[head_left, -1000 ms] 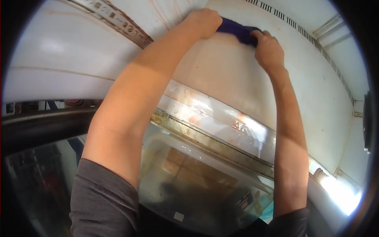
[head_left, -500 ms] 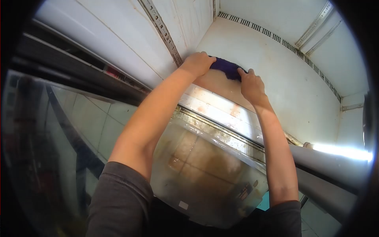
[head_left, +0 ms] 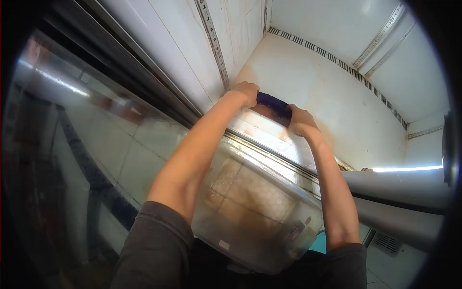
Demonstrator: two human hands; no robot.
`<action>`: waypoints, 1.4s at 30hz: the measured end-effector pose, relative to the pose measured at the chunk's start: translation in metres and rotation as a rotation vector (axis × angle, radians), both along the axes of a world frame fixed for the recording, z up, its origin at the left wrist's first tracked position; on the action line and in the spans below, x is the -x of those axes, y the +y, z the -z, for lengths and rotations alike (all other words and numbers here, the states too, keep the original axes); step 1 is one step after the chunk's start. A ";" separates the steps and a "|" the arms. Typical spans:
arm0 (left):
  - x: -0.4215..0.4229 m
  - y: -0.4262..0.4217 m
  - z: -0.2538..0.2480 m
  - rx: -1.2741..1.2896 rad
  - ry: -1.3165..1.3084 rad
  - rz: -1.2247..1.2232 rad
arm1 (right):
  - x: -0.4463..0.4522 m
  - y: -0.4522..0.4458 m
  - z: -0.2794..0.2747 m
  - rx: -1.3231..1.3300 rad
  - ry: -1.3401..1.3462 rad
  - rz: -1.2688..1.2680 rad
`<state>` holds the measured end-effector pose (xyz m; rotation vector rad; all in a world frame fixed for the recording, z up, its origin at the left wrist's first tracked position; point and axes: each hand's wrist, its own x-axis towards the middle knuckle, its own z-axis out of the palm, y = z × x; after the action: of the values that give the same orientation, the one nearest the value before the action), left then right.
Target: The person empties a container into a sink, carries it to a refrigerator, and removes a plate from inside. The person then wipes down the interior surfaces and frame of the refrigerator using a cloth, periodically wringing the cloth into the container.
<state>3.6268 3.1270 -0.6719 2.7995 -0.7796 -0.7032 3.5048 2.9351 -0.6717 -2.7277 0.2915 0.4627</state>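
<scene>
A dark purple cloth [head_left: 274, 105] is stretched between my two hands, low inside a white cabinet with brown stains. My left hand [head_left: 246, 92] is closed on the cloth's left end, close to the cabinet's side wall. The right end is gripped by my right hand [head_left: 302, 120], fingers curled over it. Beneath the cloth lies the cabinet's white floor [head_left: 332, 115], with reddish-brown liquid or staining along the front. Just in front of my hands runs the white front sill [head_left: 269, 127].
A cloudy clear plastic bin [head_left: 250, 207] with brownish liquid stands below the sill, against my body. Slotted metal rails [head_left: 214, 41] run up the wall. To the left is a glass door [head_left: 130, 149]; at right, a grey rounded bar [head_left: 390, 185].
Both hands have drawn the cloth toward me, from further in on the cabinet floor to near the front sill. The camera view has shifted slightly.
</scene>
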 end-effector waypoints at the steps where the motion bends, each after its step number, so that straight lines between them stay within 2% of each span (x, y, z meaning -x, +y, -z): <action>1: 0.001 -0.002 -0.003 -0.018 0.039 -0.013 | 0.002 0.001 -0.005 -0.046 0.013 0.014; 4: 0.005 -0.008 0.004 0.037 -0.020 -0.020 | 0.000 -0.003 -0.003 -0.201 -0.003 0.056; 8: 0.018 -0.030 0.002 0.158 0.061 -0.096 | -0.011 0.000 0.011 -0.437 -0.058 0.157; 10: 0.025 -0.038 0.005 0.271 0.140 -0.197 | -0.014 0.002 0.007 -0.604 0.004 0.214; 12: 0.022 -0.041 0.012 0.324 0.194 -0.182 | -0.025 -0.005 0.036 -0.704 -0.060 0.206; 13: 0.023 -0.042 0.011 0.361 0.231 -0.250 | -0.025 -0.007 0.042 -0.752 -0.075 0.236; 14: 0.022 -0.042 0.011 0.397 0.269 -0.318 | -0.026 -0.009 0.045 -0.752 -0.082 0.236; 15: 0.021 -0.040 0.011 0.553 0.461 -0.388 | -0.028 -0.010 0.049 -0.773 -0.098 0.240; 16: 0.022 -0.042 0.012 0.552 0.459 -0.386 | -0.028 -0.011 0.054 -0.795 -0.112 0.246; 18: 0.029 -0.043 0.009 0.807 0.586 -0.498 | -0.026 -0.001 0.031 -0.833 -0.107 0.255; 20: 0.032 -0.037 0.005 0.873 0.584 -0.454 | -0.013 0.009 -0.020 -0.850 -0.100 0.191; 22: 0.041 -0.031 -0.017 1.047 0.663 -0.540 | -0.007 0.013 -0.049 -1.123 -0.087 0.226; 23: 0.047 -0.024 -0.032 1.044 0.665 -0.540 | 0.001 0.013 -0.075 -1.139 -0.083 0.218; 25: 0.069 -0.004 -0.068 1.331 0.888 -0.415 | 0.013 0.020 -0.106 -1.164 -0.068 0.220; 27: 0.086 0.009 -0.101 1.354 0.921 -0.353 | 0.021 0.033 -0.118 -0.946 -0.537 0.396; 28: 0.101 0.016 -0.113 1.381 0.965 -0.309 | 0.026 0.043 -0.119 -1.038 -0.632 0.425; 31: 0.147 0.033 -0.139 1.343 0.960 -0.419 | 0.044 0.077 -0.129 -1.212 -0.409 0.410; 33: 0.180 0.054 -0.131 1.341 0.911 -0.474 | 0.063 0.102 -0.130 -1.431 -0.210 0.431; 34: 0.192 0.064 -0.130 1.275 0.874 -0.511 | 0.072 0.113 -0.124 -1.437 -0.166 0.423; 36: 0.210 0.078 -0.134 1.134 0.792 -0.541 | 0.090 0.132 -0.121 -1.498 -0.308 0.279; 38: 0.229 0.084 -0.132 1.194 0.775 -0.666 | 0.103 0.145 -0.116 -1.547 -0.265 0.296; 40: 0.236 0.090 -0.129 1.217 0.890 -0.704 | 0.109 0.154 -0.111 -1.721 -0.238 0.264; 42: 0.242 0.093 -0.116 1.222 0.895 -0.783 | 0.108 0.152 -0.101 -1.711 -0.213 0.237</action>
<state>3.3845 3.2196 -0.5564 1.2528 0.1214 -0.7834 3.3966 3.0870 -0.5704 -1.0302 0.0570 0.1556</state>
